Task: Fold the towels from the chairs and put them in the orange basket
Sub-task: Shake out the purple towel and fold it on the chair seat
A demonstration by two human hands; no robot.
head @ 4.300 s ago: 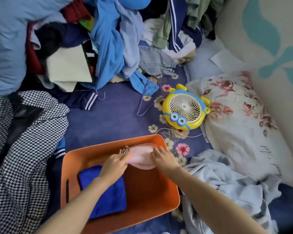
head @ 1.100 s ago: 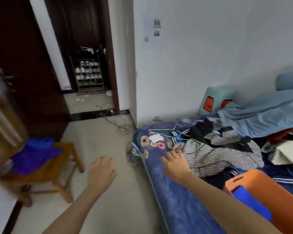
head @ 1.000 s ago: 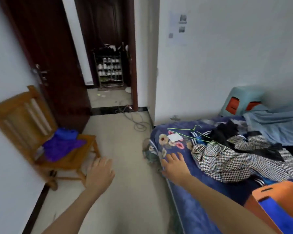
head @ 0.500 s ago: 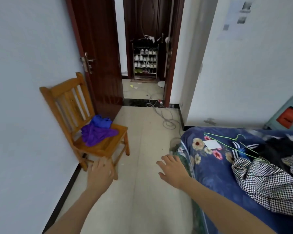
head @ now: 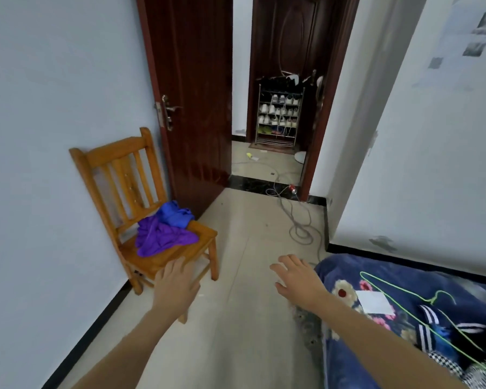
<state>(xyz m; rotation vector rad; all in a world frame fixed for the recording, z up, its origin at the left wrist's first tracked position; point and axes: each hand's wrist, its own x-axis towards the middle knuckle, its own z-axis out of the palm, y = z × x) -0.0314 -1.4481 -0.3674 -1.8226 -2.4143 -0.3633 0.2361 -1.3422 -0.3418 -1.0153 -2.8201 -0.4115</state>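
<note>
Towels lie crumpled on the seat, a purple towel (head: 163, 238) touching a blue towel (head: 174, 213) behind it. The left hand (head: 176, 287) stretches out before the wooden chair (head: 115, 153), fingers straight, holding nothing. The right hand (head: 298, 279) hangs spread and empty beside the bed (head: 345, 346). Beyond stand an open door (head: 191, 94) and a shoe rack (head: 278, 113).

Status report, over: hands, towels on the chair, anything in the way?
Left hand open, right hand open, nothing held. Purple towel and blue towel crumpled on chair. Cable on floor farther right, not before the chair.
</note>
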